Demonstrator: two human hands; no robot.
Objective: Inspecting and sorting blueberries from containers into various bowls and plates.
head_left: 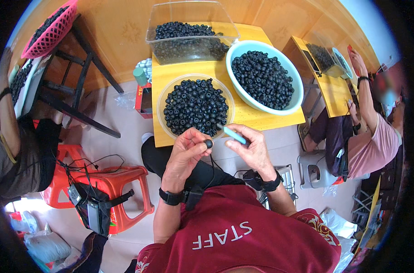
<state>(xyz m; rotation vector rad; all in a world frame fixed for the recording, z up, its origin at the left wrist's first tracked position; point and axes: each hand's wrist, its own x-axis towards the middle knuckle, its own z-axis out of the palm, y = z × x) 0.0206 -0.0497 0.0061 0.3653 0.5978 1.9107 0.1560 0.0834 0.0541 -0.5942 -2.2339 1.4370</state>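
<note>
Between the thumb and fingers of my left hand [187,150] is a small round black piece [208,144]. My right hand [252,148] grips a slim light blue tool [234,135], its tip pointing toward that piece but apart from it. What kind of tool it is, I cannot make out. Just beyond both hands, a shallow round clear tub [162,111] holds many similar black pieces [195,107], some with a hole showing. To its right stands a light blue basin [297,86] heaped with more of them. A clear rectangular box [188,11], partly filled with them, is behind.
The containers stand on a yellow wooden table [261,123]. At left are a red plastic stool [125,182] with cables and a black bag, and another person's arm [9,118]. A pink basket [57,29] is at the upper left. Another person [370,145] sits at right.
</note>
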